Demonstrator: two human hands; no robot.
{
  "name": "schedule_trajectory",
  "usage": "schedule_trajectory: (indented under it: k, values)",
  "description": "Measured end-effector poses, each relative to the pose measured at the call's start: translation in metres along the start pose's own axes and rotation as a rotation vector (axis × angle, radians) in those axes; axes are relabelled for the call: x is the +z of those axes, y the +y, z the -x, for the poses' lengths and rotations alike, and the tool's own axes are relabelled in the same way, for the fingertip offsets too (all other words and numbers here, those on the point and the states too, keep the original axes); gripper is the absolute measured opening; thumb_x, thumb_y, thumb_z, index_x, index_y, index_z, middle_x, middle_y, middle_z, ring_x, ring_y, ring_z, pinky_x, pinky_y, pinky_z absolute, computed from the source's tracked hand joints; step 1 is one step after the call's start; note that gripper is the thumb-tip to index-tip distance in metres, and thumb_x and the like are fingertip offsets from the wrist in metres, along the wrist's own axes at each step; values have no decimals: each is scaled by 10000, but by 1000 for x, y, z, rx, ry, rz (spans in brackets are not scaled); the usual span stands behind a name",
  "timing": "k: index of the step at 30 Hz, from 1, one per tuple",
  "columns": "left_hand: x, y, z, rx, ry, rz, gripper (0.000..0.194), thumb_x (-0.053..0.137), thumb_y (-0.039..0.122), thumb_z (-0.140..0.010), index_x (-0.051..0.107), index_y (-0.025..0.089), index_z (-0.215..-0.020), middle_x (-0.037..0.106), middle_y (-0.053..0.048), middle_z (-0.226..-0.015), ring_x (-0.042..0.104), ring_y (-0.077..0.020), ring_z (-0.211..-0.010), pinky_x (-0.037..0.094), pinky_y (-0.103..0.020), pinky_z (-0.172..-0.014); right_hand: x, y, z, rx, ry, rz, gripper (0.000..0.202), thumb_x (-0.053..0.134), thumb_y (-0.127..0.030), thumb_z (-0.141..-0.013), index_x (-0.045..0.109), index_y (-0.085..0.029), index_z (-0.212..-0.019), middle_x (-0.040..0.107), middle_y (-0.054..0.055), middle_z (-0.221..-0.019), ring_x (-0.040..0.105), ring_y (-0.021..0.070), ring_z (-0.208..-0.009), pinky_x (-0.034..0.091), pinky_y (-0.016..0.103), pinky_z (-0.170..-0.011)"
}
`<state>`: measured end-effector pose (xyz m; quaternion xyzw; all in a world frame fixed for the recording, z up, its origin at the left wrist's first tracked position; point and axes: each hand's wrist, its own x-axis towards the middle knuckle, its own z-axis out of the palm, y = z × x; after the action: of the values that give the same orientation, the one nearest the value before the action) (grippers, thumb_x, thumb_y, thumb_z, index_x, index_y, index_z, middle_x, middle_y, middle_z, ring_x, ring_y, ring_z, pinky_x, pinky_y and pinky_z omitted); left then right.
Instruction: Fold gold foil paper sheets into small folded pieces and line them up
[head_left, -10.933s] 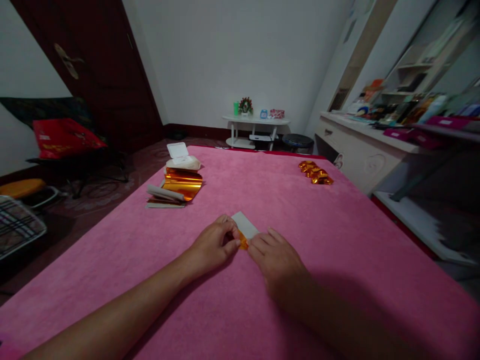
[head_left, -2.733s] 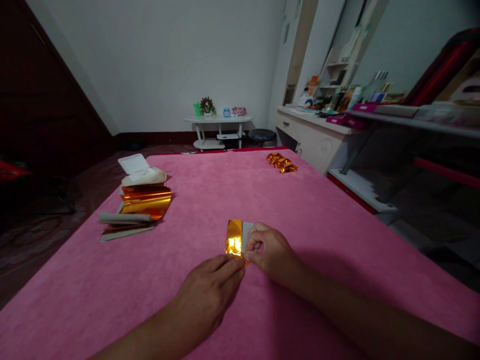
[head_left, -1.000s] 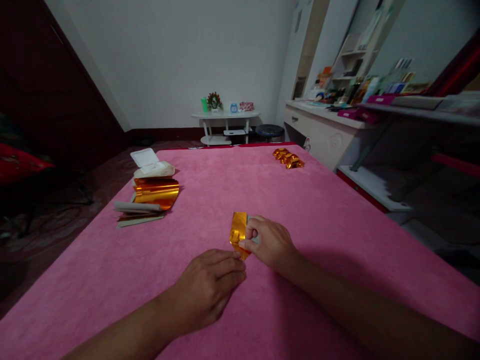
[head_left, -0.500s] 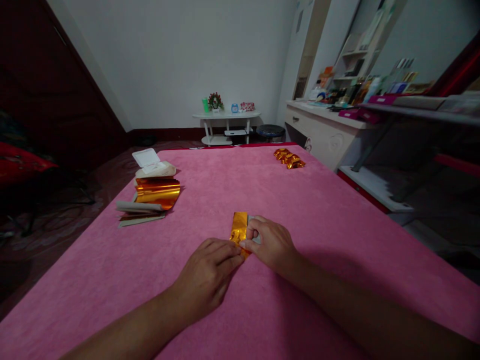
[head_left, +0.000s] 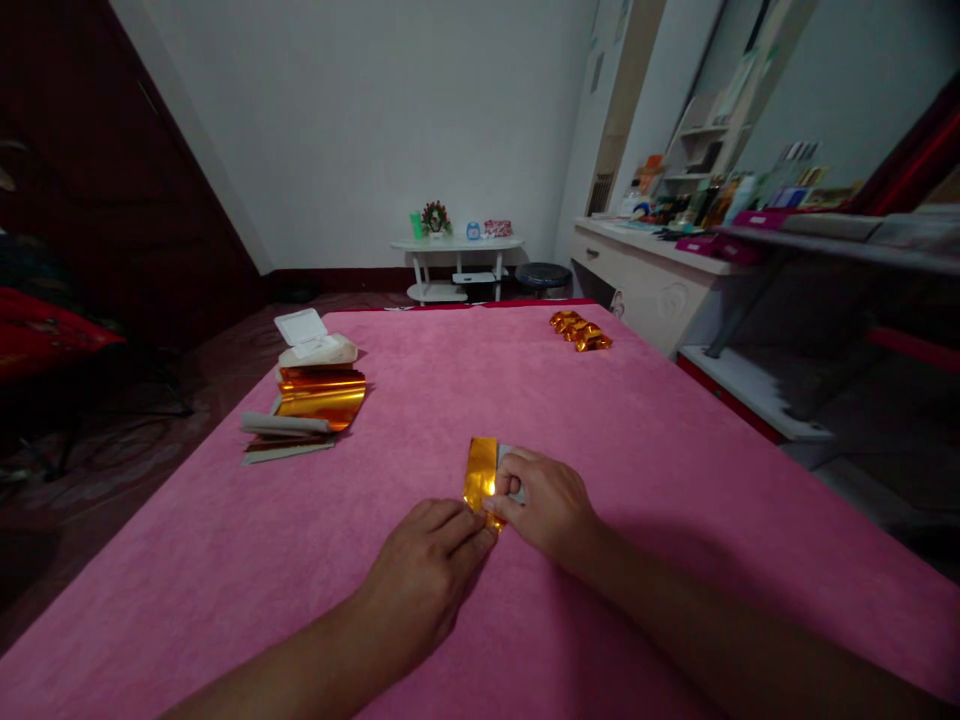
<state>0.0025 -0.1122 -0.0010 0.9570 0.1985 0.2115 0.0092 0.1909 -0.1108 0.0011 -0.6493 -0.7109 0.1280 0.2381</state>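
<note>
A narrow strip of gold foil paper (head_left: 481, 467) with a grey backing along its right side lies on the pink cloth (head_left: 420, 400). My left hand (head_left: 429, 560) has its fingers together on the strip's near end. My right hand (head_left: 546, 503) is closed, its thumb and curled fingers gripping the right edge of the paper. The near end of the strip is partly hidden under the fingertips.
At the left edge lie a stack of gold foil sheets (head_left: 322, 398), grey paper (head_left: 285, 425) and an open white box (head_left: 301, 328). Folded gold pieces (head_left: 580, 331) sit at the far right. Beyond are a small white table (head_left: 457, 244), a stool (head_left: 543, 275) and a cluttered dresser (head_left: 652, 262).
The whole view has shifted slightly, so things appear a little lower. Both hands keep their places on the gold strip, with the fingers barely changed.
</note>
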Motion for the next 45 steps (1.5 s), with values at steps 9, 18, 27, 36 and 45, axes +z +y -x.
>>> schedule_trajectory:
  k: [9,18,27,36,45]
  values:
    - [3,2,4,-13,-35,-28,324,399,95,-887,569,117,-1163,656,-124,-1069,605,-205,-874,571,-349,-739,-3,-8,-7,-214,-8,188,181,714,-260,-726,552,-207,-665,617,-3,-763,528,156,-750,308,287,-659]
    - [5,2,6,-71,-111,10,368,421,85,-866,533,130,-1214,666,-98,-1042,652,-203,-824,594,-357,-700,3,-25,-25,-227,-71,178,216,721,-292,-743,555,-204,-638,636,0,-758,559,158,-743,325,288,-690]
    - [3,4,7,-86,-160,35,375,421,91,-856,523,131,-1214,648,-111,-1075,660,-207,-830,589,-354,-703,1,-11,-21,-146,-85,187,210,736,-278,-722,556,-199,-649,619,-18,-712,536,141,-683,300,281,-639]
    - [-2,3,-1,-156,-112,143,271,417,195,-905,600,214,-1104,619,-53,-996,630,-155,-775,548,-297,-701,8,-3,-67,-279,-75,5,211,763,-243,-699,675,-207,-888,645,14,-918,553,160,-896,385,265,-774]
    - [-5,-11,-13,-246,-67,159,206,482,324,-903,670,262,-961,592,-24,-926,604,-136,-733,475,-257,-645,-24,28,-73,-113,-250,-16,209,566,-33,-654,718,-166,-710,687,9,-677,586,121,-603,375,208,-549]
